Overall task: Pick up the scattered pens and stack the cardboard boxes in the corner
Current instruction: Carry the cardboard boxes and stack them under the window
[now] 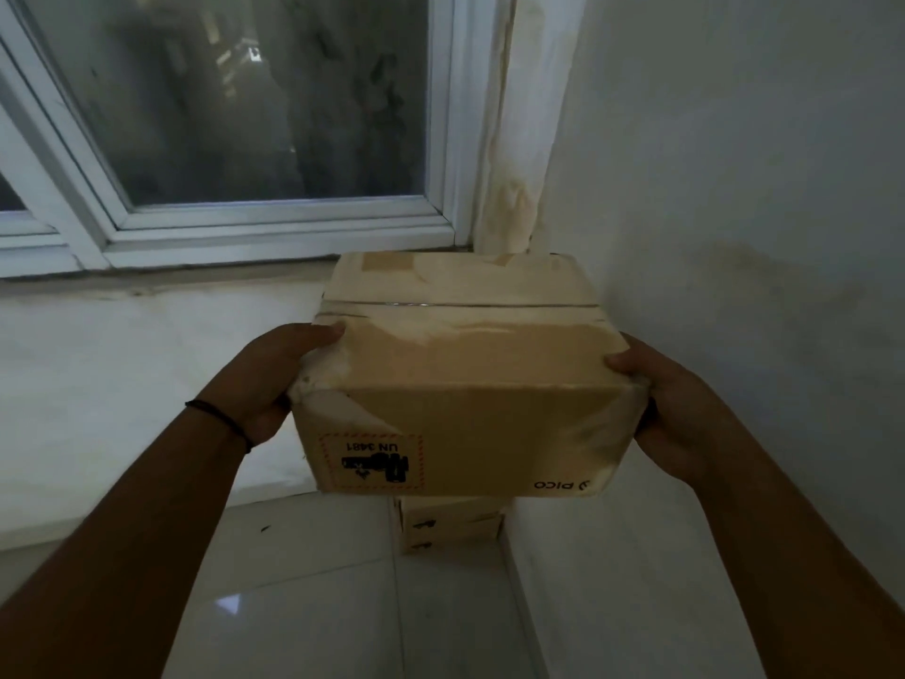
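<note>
- Dead centre of the head view, a cardboard box (465,379) is held up in the air between both hands, so it's clearly mid-carry and not resting on anything.
- Left hand (274,384) clamps the box's left end, thumb hooked over the top edge and fingers wrapped underneath. There's a black band (220,419) on that wrist.
- Right hand (671,409) does the same on the right end, thumb on top, the other fingers hidden behind the box. A grip on opposite ends makes sense for keeping it level.
- The printed label (372,463) and logo on the near face read upside down, so the box looks flipped.
- Lower centre, just under the held box, another cardboard box (450,526) sits on the tiled floor (303,580), tucked where the two walls meet. My guess is that's the base of the stack and this one goes on top.
- Upper left is a window (235,115); the stained wall (734,237) fills the right side.
- No pens in sight anywhere.
</note>
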The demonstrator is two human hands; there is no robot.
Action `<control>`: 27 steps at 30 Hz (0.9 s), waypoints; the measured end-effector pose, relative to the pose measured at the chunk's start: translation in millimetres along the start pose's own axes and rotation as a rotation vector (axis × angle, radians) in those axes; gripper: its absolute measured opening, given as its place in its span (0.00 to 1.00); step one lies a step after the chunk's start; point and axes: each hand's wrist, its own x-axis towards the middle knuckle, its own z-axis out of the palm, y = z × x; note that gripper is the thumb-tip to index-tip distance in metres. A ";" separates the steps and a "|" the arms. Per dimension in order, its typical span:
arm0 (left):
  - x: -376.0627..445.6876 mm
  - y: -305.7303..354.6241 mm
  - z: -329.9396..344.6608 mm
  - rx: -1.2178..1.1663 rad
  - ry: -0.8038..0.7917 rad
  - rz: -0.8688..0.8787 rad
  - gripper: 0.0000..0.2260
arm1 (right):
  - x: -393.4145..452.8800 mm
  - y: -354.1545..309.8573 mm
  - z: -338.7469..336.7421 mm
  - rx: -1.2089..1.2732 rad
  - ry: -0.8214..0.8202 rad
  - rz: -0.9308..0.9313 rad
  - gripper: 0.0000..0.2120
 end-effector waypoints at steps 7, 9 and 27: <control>68.2 -34.7 -0.3 0.165 0.080 -0.089 0.24 | 75.8 24.6 -18.0 -0.058 -0.025 0.098 0.17; 93.4 -49.3 -3.4 0.183 0.081 -0.121 0.24 | 101.9 34.3 -22.3 -0.081 -0.031 0.131 0.18; 219.0 -175.7 -17.5 0.200 0.207 -0.431 0.20 | 255.8 160.0 -33.2 -0.347 0.120 0.380 0.18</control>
